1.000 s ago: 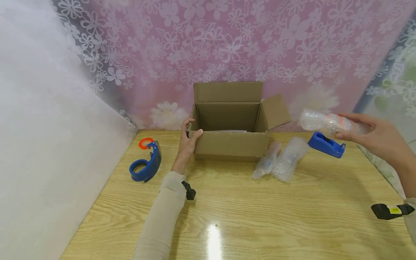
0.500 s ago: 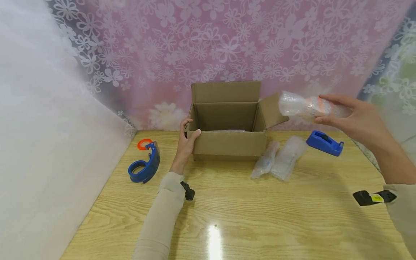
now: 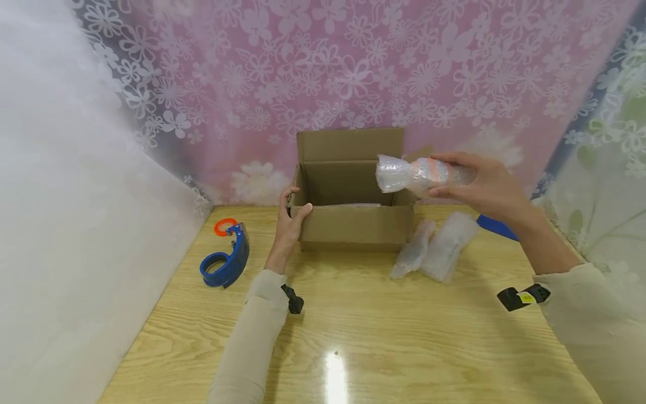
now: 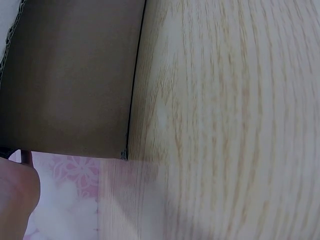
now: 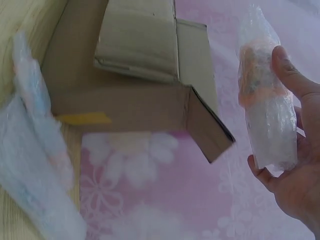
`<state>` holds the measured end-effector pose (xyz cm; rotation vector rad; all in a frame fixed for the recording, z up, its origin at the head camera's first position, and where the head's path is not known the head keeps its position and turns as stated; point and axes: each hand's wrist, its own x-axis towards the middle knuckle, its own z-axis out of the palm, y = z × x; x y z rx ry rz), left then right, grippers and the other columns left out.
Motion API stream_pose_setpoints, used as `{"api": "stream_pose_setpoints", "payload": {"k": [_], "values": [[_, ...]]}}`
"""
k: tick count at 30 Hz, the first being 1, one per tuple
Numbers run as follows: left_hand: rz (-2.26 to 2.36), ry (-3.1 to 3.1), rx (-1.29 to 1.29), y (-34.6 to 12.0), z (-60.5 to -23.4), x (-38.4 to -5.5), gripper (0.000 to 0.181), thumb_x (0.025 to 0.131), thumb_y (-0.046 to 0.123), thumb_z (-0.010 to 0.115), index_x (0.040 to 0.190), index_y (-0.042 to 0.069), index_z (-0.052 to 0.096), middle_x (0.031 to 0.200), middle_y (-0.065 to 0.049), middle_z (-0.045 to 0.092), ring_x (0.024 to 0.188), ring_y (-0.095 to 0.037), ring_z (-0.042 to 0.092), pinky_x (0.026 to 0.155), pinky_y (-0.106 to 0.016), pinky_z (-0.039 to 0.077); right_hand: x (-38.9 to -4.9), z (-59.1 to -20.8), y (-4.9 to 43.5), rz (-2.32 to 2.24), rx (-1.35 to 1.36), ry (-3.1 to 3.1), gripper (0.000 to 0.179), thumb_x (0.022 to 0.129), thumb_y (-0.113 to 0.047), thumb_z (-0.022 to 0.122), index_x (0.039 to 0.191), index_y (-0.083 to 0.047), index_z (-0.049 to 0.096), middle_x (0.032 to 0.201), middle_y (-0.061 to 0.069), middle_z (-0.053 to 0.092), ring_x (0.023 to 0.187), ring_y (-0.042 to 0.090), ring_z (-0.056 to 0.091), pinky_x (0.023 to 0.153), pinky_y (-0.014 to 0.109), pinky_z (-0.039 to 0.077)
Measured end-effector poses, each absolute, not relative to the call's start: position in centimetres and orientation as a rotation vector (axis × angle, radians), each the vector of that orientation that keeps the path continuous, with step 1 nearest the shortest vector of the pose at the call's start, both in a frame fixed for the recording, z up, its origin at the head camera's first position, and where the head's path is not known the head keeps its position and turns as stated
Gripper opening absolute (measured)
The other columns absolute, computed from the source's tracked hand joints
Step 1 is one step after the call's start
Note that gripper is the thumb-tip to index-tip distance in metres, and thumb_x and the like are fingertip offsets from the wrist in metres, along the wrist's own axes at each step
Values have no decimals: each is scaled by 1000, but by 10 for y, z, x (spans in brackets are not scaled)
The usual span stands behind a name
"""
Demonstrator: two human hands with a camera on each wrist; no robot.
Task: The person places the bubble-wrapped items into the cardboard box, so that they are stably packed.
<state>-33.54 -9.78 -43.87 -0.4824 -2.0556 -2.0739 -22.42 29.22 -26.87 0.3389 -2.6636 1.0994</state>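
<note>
An open cardboard box point(image 3: 358, 227) stands at the back of the table. My left hand point(image 3: 289, 233) grips its left front corner, thumb over the front rim. In the left wrist view only part of that hand point(image 4: 17, 192) shows beside the box. My right hand point(image 3: 487, 182) holds a bubble-wrapped bundle point(image 3: 398, 175) with orange bands above the box's right side. What is inside the wrap cannot be made out. The right wrist view shows the bundle point(image 5: 267, 100) between thumb and fingers. Some clear wrap point(image 3: 360, 205) shows just inside the box.
Two more bubble-wrapped packages, one slim point(image 3: 413, 252) and one wider point(image 3: 449, 247), lie right of the box. A blue tape dispenser point(image 3: 497, 227) is partly hidden behind my right arm. At left lie a blue hand-held tape dispenser point(image 3: 229, 266) and an orange ring point(image 3: 225, 226).
My right hand has carried the wrapped bundle leftward, from above the blue dispenser to above the box's right side. The left hand has stayed on the box.
</note>
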Motion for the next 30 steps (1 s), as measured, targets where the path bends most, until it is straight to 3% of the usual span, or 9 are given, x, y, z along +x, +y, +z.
{"api": "stream_pose_setpoints", "payload": {"k": [1,8,18,26,30], "values": [[-2067,-2058,-482,-98,-439,-335,64,100,38,68,154,20,37,169,10,13,155,-25,14,119,-63,18,-226,-270,287,1111,371,-2658,71,85,-40,87,149,-33,58,156,6,51,140,34,47,104,56,41],[-2071,-2034,-495,-97,-440,-334,68,99,42,68,153,16,37,168,13,17,153,-26,18,118,-63,22,-242,-281,259,1184,513,-2594,68,83,-31,90,146,-28,62,150,1,58,137,27,51,106,50,43],[-2086,-2027,-465,-98,-441,-337,66,99,39,69,153,18,38,169,10,15,153,-28,18,116,-62,25,-262,-298,231,1192,533,-2588,74,80,-37,91,146,-19,62,148,5,60,142,30,47,113,57,37],[-2078,-2023,-464,-97,-442,-338,66,97,41,70,152,19,39,169,10,17,150,-28,23,114,-60,29,-276,-312,211,1165,510,-2604,74,80,-31,92,145,-11,62,143,16,61,131,37,53,108,55,42],[-2079,-2022,-461,-97,-441,-337,65,97,42,71,151,22,40,168,11,18,149,-27,24,115,-60,28,-283,-318,203,1107,483,-2621,75,80,-35,92,146,-13,61,142,18,61,127,37,55,105,55,43]]}}
